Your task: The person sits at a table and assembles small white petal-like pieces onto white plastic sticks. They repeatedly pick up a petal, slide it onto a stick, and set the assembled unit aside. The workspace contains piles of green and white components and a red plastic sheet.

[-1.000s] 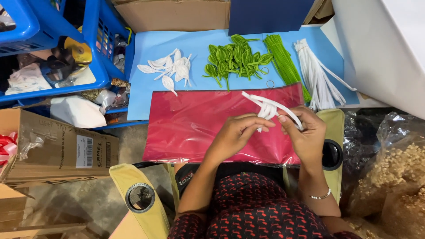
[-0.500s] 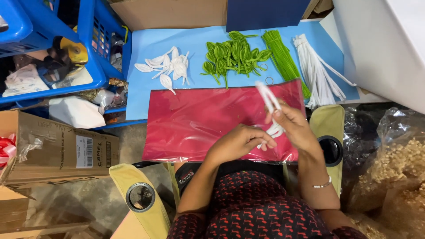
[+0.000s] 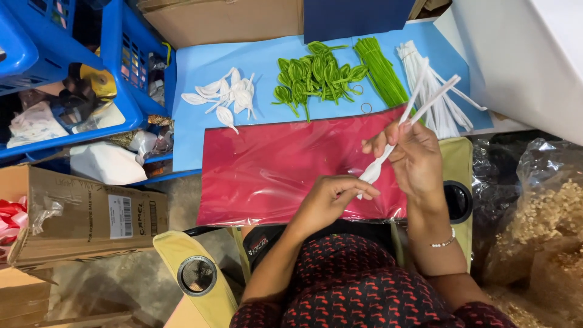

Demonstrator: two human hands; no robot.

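I see the red sheet point(image 3: 273, 170) under plastic film spreading beneath both hands, and past it the blue sheet point(image 3: 194, 121) carrying the supplies. Right of the grip lie clear bags of pale dried filler point(image 3: 540, 225); far to its left stand blue crates point(image 3: 121, 73) and a cardboard box point(image 3: 79, 215).

My right hand point(image 3: 416, 158) is closed around two white stems point(image 3: 419, 100) that slant up and away from it. My left hand point(image 3: 328, 197) pinches the white petal point(image 3: 371, 173) at the stems' lower end, fingers pressed together on it, just below the right hand.

I judge the work early: one petal is at the stems, while a pile of white petals point(image 3: 228, 97) waits up and left of the grip, green leaves point(image 3: 313, 76) and green stems point(image 3: 379, 76) above it, spare white stems point(image 3: 440, 103) just beyond the right hand. None of the green is used yet.

Nothing blocks the hands; the held stems cross over the spare bundle.
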